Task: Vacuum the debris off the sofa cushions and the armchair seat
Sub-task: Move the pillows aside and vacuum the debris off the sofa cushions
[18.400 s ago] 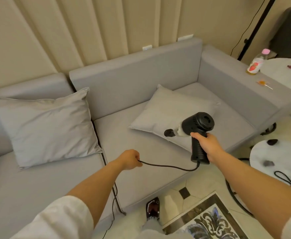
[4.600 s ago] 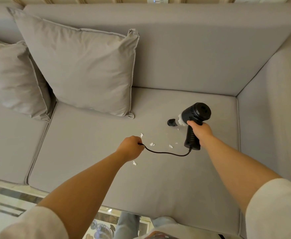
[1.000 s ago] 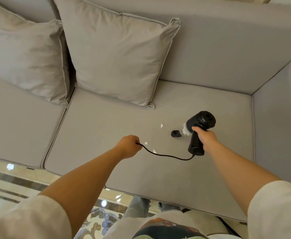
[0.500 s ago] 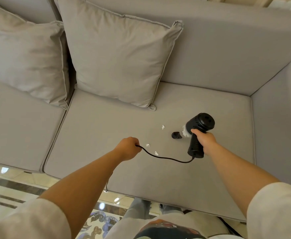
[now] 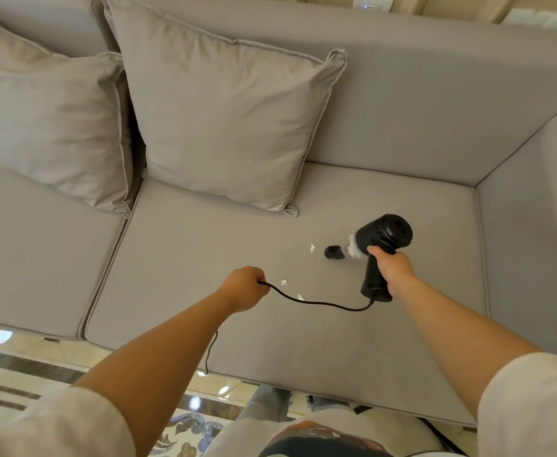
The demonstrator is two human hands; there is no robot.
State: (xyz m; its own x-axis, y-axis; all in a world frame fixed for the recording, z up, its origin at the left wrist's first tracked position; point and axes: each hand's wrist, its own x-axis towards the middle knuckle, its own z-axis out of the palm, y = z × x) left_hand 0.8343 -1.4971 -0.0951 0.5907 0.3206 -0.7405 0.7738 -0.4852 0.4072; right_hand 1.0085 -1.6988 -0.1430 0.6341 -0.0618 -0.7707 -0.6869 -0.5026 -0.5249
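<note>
My right hand (image 5: 392, 269) grips the handle of a black handheld vacuum (image 5: 383, 239), held over the right grey seat cushion (image 5: 303, 341) of the sofa. Its black nozzle (image 5: 334, 252) points left and sits low on the cushion. A white scrap of debris (image 5: 312, 248) lies just left of the nozzle. Two more white scraps (image 5: 284, 283) lie nearer me, beside the black power cord (image 5: 316, 303). My left hand (image 5: 245, 287) is closed around that cord, left of the vacuum. The cord hangs on past my left forearm over the cushion's front edge.
Two grey throw pillows (image 5: 224, 127) lean against the backrest at the left and centre. The sofa's right armrest (image 5: 534, 232) rises close beside the vacuum. The left seat cushion (image 5: 36, 252) lies past a seam. Glossy patterned floor (image 5: 23, 364) shows below the sofa front.
Over the last second the vacuum nozzle has shifted slightly left toward the scrap, and the view has dropped a little. Several scraps seen 4.6 s ago are gone from the cushion.
</note>
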